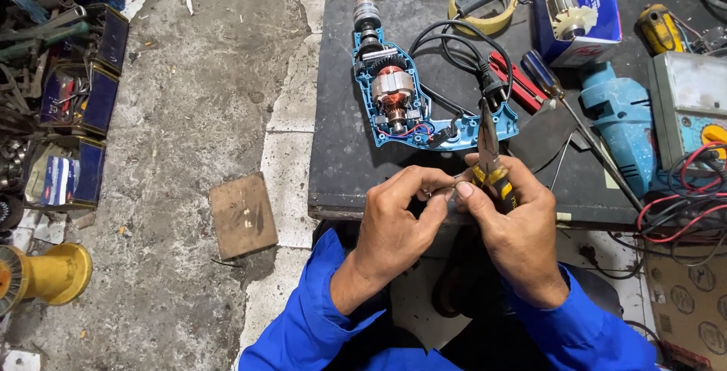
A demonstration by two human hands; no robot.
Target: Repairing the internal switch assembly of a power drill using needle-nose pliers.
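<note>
The left hand point(394, 223) pinches a tiny part point(438, 191), too small to identify, between thumb and forefinger. Touching it from the right, the right hand point(515, 223) is closed around yellow-handled pliers point(489, 148), whose long axis points away from the fingers. Just beyond their tip lies the opened drill point(394, 95), motor showing in its blue shell. Farther right, a blue box point(598, 26) holds a spare motor core point(564, 0)

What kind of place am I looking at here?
Most likely a small power-tool repair workshop. An opened blue drill with its copper motor exposed lies on the dark workbench, a spare armature sits in a box, and the right hand holds pliers beside the left hand.
</note>
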